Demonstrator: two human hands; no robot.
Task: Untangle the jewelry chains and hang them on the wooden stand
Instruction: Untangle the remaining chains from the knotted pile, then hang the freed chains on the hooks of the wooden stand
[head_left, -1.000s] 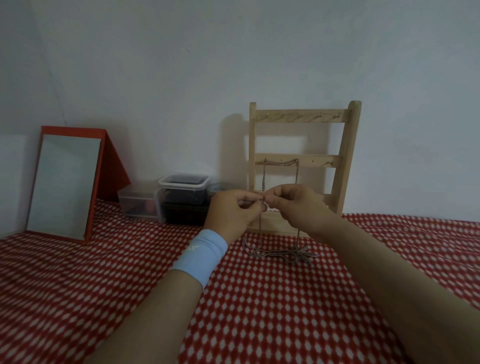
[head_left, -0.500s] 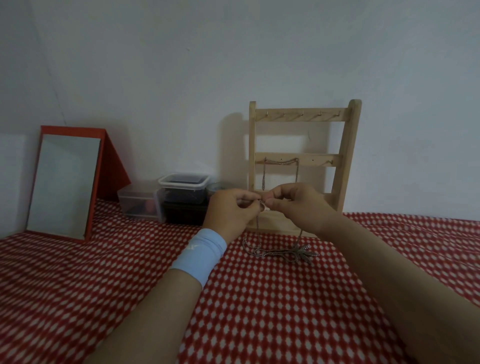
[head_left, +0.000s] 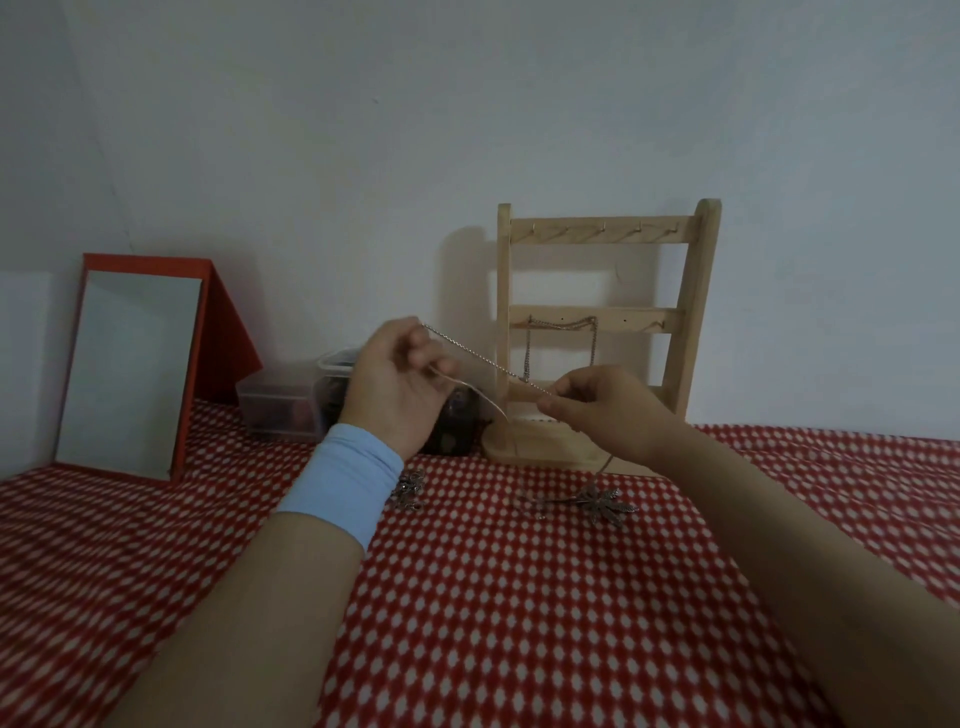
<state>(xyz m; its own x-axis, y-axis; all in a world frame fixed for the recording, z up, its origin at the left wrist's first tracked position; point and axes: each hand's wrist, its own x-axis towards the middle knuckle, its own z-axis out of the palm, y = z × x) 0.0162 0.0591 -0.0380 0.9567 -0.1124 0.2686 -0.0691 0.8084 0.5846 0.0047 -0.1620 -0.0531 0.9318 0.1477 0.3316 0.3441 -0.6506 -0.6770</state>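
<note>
A thin silver chain (head_left: 483, 360) is stretched between my two hands in front of the wooden stand (head_left: 602, 332). My left hand (head_left: 400, 395), with a light blue wristband, pinches its upper left end. My right hand (head_left: 602, 410) pinches the other end near the stand's base. A loose strand curves down between them. One chain (head_left: 561, 326) hangs on the stand's middle bar. On the cloth lie a leaf-shaped pendant with chain (head_left: 605, 505) and a small tangled piece (head_left: 410, 491) beside my left wrist.
A red-framed mirror (head_left: 130, 364) leans against the wall at the left. Clear plastic boxes (head_left: 285, 405) and a dark object stand behind my left hand. The red and white checked cloth (head_left: 493, 623) covers the table.
My hands were together in front of the stand; now they have pulled apart, the left up and to the left, drawing the chain taut. The pendant piece stays on the cloth.
</note>
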